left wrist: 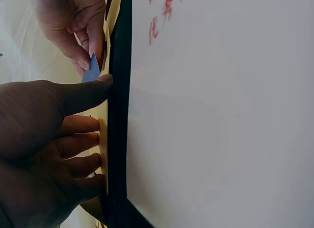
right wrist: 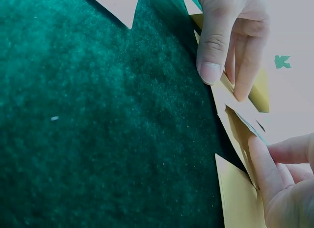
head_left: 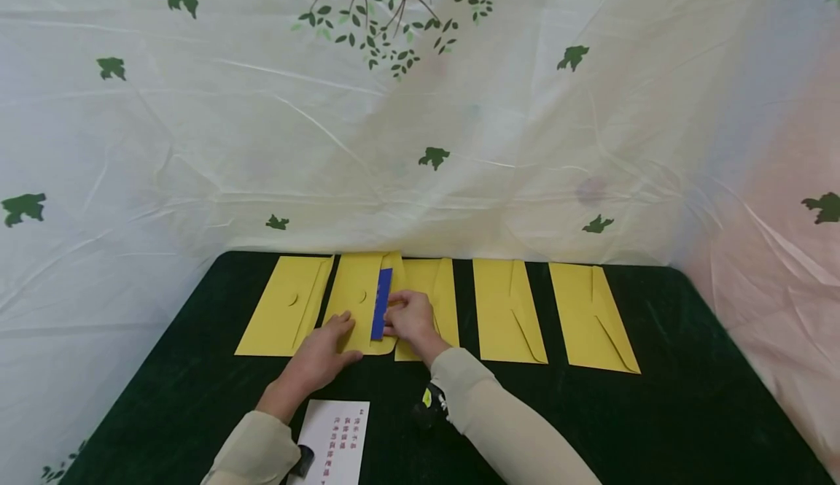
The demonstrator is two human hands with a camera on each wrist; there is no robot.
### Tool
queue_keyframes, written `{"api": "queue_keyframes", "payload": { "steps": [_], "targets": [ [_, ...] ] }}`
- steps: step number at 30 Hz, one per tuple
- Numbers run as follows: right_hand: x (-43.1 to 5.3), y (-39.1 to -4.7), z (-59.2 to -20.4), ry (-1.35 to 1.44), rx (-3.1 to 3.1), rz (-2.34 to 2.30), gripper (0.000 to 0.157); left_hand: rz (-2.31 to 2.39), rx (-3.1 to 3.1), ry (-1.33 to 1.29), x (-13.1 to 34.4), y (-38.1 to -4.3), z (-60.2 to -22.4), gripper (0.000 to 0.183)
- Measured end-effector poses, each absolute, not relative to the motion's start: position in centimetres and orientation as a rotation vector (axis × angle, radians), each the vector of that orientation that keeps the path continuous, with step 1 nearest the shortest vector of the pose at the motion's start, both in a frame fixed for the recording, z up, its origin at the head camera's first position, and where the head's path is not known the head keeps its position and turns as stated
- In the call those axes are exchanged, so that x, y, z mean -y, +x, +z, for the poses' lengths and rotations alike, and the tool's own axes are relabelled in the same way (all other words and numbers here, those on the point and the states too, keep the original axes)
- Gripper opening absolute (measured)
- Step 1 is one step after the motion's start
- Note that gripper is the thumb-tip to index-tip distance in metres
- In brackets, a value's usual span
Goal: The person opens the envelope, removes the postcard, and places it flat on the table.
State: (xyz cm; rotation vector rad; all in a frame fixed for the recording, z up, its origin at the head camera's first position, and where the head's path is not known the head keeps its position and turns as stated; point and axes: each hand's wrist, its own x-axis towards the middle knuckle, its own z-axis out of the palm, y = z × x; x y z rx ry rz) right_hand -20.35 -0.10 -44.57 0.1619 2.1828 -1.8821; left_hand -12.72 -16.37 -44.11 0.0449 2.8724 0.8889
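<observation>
A blue card (head_left: 380, 303) shows as a narrow strip along the right side of the second yellow envelope (head_left: 344, 306) from the left. My right hand (head_left: 410, 317) pinches the card's right edge between thumb and fingers. How much of the card lies inside the envelope is hidden. My left hand (head_left: 321, 357) rests on the envelope's lower left part, fingers extended. In the right wrist view the envelope's mouth (right wrist: 238, 127) gapes between the two hands. The left wrist view shows a pointed corner of the blue card (left wrist: 91, 71) by the right fingertips.
Other yellow envelopes lie in a row: one at the left (head_left: 282, 313), one partly under the worked envelope (head_left: 446, 288), and two to the right (head_left: 505, 310), (head_left: 590, 317). A white card with red writing (head_left: 335, 434) lies near my left forearm on the dark green tablecloth (head_left: 656, 412).
</observation>
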Motion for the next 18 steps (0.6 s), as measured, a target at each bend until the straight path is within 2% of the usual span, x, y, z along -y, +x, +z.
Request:
{"api": "queue_keyframes", "payload": {
  "steps": [18],
  "targets": [
    [-0.85,-20.77,-44.89,0.111,-2.193,-1.864,0.027,0.878,-2.902,0.027,15.87,-13.07,-44.84,0.066]
  ]
}}
